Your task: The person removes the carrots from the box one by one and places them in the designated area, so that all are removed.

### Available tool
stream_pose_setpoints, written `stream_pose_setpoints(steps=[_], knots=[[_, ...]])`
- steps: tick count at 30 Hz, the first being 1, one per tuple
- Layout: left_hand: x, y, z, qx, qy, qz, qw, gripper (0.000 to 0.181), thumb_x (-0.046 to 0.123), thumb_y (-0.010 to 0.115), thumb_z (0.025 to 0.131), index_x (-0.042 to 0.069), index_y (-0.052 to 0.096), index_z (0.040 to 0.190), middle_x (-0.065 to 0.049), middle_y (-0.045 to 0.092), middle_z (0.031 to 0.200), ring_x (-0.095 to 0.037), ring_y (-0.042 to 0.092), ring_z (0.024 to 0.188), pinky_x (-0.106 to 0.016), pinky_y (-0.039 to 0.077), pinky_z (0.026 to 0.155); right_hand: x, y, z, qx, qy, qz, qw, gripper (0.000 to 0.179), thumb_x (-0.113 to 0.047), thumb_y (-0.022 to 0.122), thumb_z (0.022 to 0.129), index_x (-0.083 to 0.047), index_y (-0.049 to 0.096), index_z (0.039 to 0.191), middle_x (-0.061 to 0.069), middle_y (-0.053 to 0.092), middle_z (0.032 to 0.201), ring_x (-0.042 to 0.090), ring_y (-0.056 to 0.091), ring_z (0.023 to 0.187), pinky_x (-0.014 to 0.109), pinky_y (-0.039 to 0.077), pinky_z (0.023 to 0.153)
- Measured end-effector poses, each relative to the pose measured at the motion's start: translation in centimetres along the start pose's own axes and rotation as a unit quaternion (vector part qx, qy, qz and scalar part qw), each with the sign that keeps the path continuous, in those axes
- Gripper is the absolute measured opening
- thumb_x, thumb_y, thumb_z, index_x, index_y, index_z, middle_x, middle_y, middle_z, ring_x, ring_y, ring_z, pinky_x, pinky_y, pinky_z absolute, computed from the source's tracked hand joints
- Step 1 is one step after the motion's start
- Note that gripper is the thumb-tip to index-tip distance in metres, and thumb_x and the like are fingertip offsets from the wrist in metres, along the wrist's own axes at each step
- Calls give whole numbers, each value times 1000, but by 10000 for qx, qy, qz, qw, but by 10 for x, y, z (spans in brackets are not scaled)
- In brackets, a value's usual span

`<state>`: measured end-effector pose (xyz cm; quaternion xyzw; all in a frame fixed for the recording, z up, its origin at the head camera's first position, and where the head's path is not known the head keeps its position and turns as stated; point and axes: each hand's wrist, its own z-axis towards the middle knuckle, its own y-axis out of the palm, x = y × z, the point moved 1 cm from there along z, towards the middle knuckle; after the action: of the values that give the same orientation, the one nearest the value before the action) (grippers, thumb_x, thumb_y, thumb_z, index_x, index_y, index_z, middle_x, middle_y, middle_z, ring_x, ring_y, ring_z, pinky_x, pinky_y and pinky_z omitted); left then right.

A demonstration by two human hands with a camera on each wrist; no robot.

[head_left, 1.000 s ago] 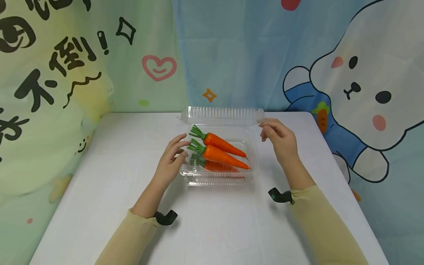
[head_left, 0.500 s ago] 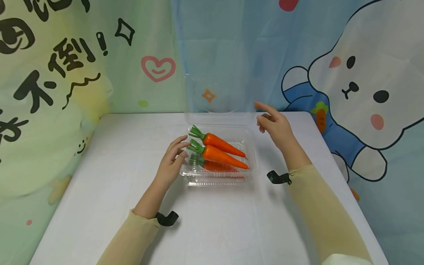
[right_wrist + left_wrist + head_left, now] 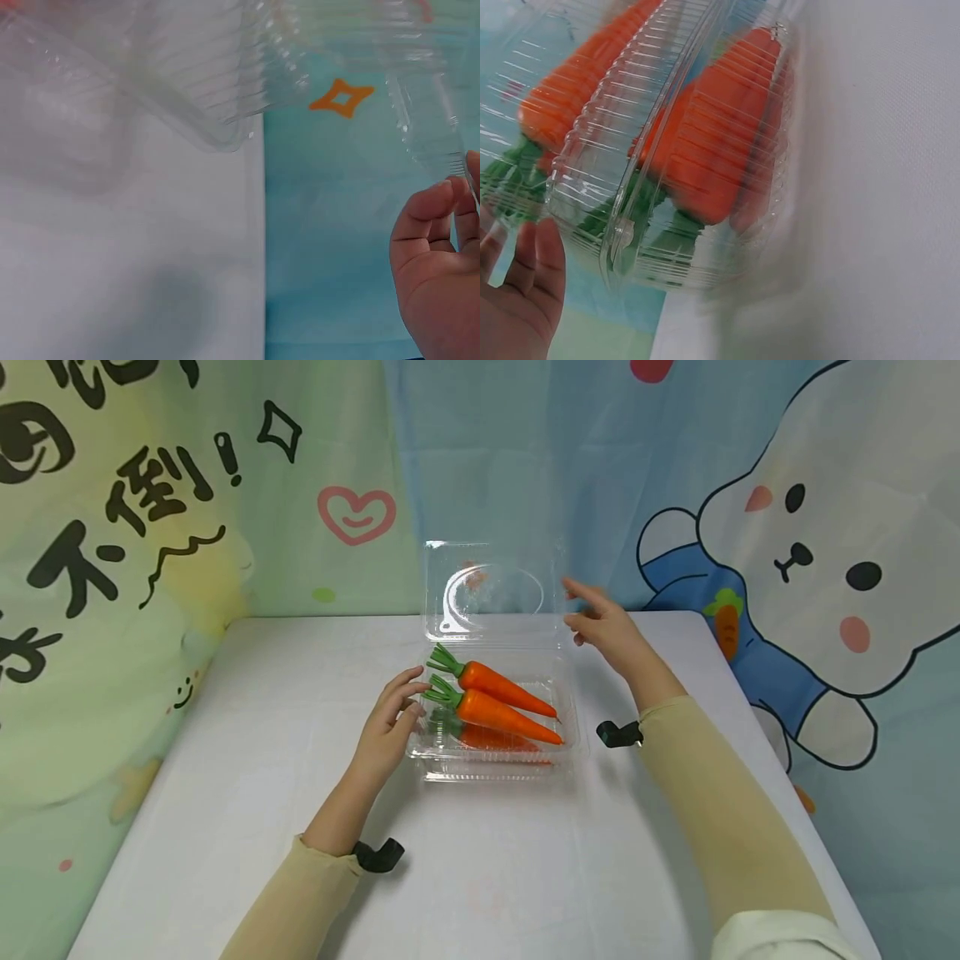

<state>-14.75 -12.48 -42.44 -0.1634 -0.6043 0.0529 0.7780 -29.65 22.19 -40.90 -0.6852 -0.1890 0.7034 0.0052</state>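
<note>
A clear plastic hinged box (image 3: 567,693) lies on the table, with orange carrots (image 3: 510,718) inside, their green tops pointing left. Two carrots show plainly; a third orange shape appears through the front wall, and I cannot tell if it is a separate carrot. The box's lid (image 3: 487,589) stands raised at the back. My left hand (image 3: 386,718) touches the box's left edge with extended fingers (image 3: 549,259). At the lid's right edge, my right hand (image 3: 603,622) pinches the plastic between thumb and fingers, as the right wrist view (image 3: 442,247) shows.
A white table (image 3: 480,860) bears the box near its far edge. Behind it hangs a printed cloth (image 3: 517,468) with a white cartoon animal, a heart and lettering. Black wrist devices (image 3: 378,855) sit at both cuffs.
The lid has swung up from lying back to standing raised. My right hand has moved a little left and up along with it. The left hand and carrots stay put.
</note>
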Motion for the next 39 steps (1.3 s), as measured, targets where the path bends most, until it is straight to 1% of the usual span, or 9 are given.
stream_pose_setpoints(steps=[4, 9, 16, 22, 26, 29, 32, 35, 39], knots=[[1, 0, 0, 35, 16, 14, 10000, 33, -2, 42, 100, -4, 57, 129, -11, 38, 155, -41, 57, 97, -44, 56, 76, 9, 4, 10, -110, 504, 68, 9986, 57, -22, 53, 103, -32, 32, 155, 4, 32, 150, 20, 43, 98, 29, 47, 78], [2, 0, -1, 71, 36, -9, 10000, 33, -3, 42, 99, -4, 57, 128, -11, 39, 155, -39, 56, 97, -41, 56, 76, 15, 9, 12, -310, 1115, 184, 9931, 54, -23, 47, 104, -26, 30, 156, 5, 33, 152, 28, 43, 110, 32, 45, 86], [2, 1, 0, 26, 109, -34, 9999, 34, -3, 41, 99, -3, 56, 129, -13, 38, 155, -42, 56, 97, -44, 56, 76, 14, 16, 5, -516, 1807, 403, 9814, 55, -29, 44, 105, -20, 29, 157, 11, 29, 158, 25, 42, 110, 34, 41, 90], [2, 0, 0, 31, 58, 18, 10000, 34, -3, 42, 99, -1, 57, 129, -11, 38, 155, -42, 57, 98, -48, 56, 78, 13, 19, 1, -398, 1927, 493, 9792, 52, -28, 46, 104, -19, 35, 154, 6, 37, 150, 25, 45, 107, 31, 42, 86], [1, 0, 0, -1, 40, -3, 10000, 34, -2, 42, 99, -1, 57, 129, -10, 38, 155, -42, 57, 98, -47, 56, 77, 19, 18, 3, -403, 1887, 488, 9800, 52, -28, 46, 104, -18, 36, 154, 8, 34, 153, 27, 44, 108, 35, 41, 90], [1, 0, 0, -34, 51, -41, 10000, 33, -1, 42, 100, -1, 57, 130, -11, 37, 156, -43, 57, 98, -46, 57, 76, 23, 15, 6, -506, 1831, -69, 9818, 52, -32, 43, 105, -20, 36, 154, 9, 32, 157, 30, 42, 114, 42, 40, 99], [0, 0, 1, -39, 49, -53, 10000, 33, -1, 42, 100, 0, 57, 130, -11, 37, 156, -43, 57, 98, -47, 57, 76, 20, 11, 7, -577, 1657, -1064, 9787, 51, -36, 40, 105, -22, 35, 154, 11, 33, 157, 35, 43, 120, 51, 39, 105], [0, -1, 1, -37, 36, -40, 10000, 33, -1, 42, 100, 0, 57, 130, -11, 37, 156, -42, 57, 98, -48, 57, 76, 8, 7, 6, -507, 1352, -1883, 9714, 52, -41, 38, 105, -20, 37, 153, 14, 33, 157, 39, 44, 127, 56, 38, 108], [-1, -1, 1, -53, 48, -18, 10000, 33, -1, 42, 100, -1, 57, 129, -11, 37, 156, -42, 57, 98, -47, 57, 76, -18, 5, 2, -447, 807, -2400, 9664, 55, -46, 41, 104, -18, 41, 151, 15, 30, 158, 39, 37, 137, 59, 35, 110]])
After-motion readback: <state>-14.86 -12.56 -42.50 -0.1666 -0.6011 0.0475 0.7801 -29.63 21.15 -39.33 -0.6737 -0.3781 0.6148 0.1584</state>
